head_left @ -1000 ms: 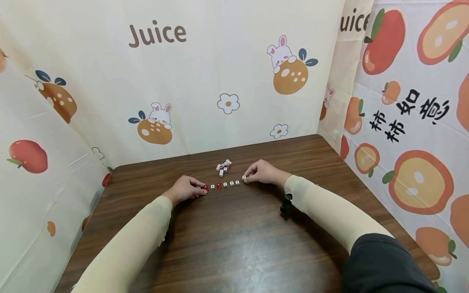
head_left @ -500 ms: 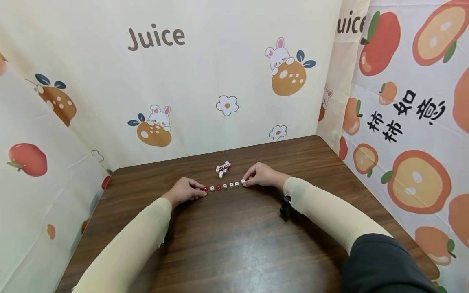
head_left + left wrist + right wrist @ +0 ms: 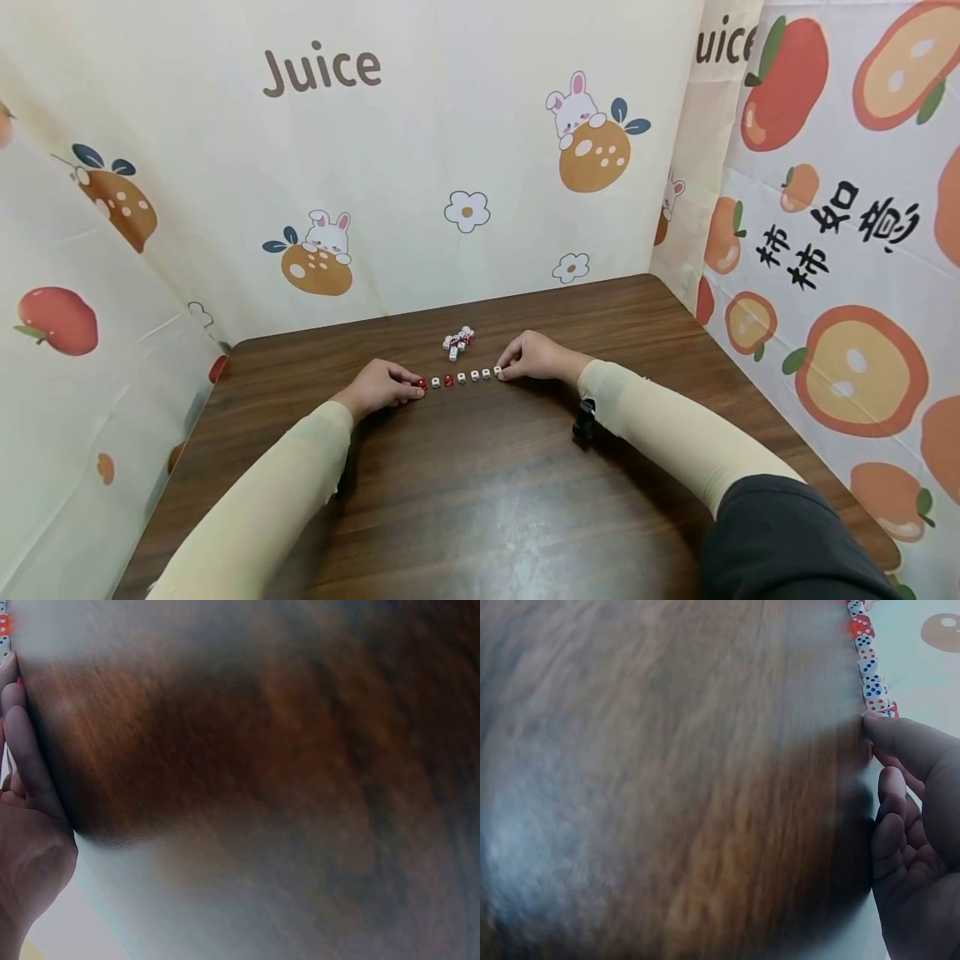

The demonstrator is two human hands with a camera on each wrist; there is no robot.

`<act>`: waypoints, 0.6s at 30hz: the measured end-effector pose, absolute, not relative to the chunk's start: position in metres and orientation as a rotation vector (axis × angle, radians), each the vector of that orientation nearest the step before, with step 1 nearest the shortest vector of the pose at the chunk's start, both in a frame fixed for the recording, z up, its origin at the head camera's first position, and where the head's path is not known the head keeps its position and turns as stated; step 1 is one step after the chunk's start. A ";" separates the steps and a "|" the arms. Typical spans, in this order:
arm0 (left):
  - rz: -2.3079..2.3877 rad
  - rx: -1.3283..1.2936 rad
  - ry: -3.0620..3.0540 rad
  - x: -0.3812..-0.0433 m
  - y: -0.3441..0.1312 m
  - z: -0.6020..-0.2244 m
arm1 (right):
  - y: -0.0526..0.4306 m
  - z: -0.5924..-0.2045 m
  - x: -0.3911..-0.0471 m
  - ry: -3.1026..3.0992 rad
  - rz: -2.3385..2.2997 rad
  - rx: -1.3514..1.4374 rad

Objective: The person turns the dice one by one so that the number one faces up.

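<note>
Small white and red dice form a row across the table. At its left end my left hand pinches a red die between thumb and finger. My right hand holds a white die by its fingertips at the right end. Between them stand several white dice, one of them a middle white die, and another red die. The left wrist view catches part of the left hand at its edge. In the right wrist view, the right hand's fingers mostly cover its die.
Behind the row lies a loose cluster of white and red dice. The brown wooden table reaches back to a printed cloth backdrop, and another printed cloth hangs on the right.
My right hand has brought its white die slightly left and down, to the row's right end. The left hand keeps its place on the red die.
</note>
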State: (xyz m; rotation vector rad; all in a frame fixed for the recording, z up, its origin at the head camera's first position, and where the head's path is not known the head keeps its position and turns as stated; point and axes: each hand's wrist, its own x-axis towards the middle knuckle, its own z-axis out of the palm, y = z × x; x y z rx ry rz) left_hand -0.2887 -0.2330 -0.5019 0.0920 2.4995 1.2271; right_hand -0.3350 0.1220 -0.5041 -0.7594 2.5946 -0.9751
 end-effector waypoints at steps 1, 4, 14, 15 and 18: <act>1.227 0.095 2.498 -0.289 -0.233 -0.502 | 0.122 -0.504 -0.335 2.594 -0.974 -0.760; 1.231 0.100 2.492 -0.289 -0.233 -0.501 | 0.122 -0.502 -0.334 2.594 -0.973 -0.764; 1.230 0.099 2.494 -0.289 -0.232 -0.500 | 0.123 -0.506 -0.337 2.605 -0.969 -0.775; 1.230 0.098 2.494 -0.289 -0.232 -0.501 | 0.123 -0.506 -0.337 2.605 -0.964 -0.775; 1.231 0.103 2.494 -0.288 -0.233 -0.502 | 0.122 -0.505 -0.336 2.604 -0.958 -0.771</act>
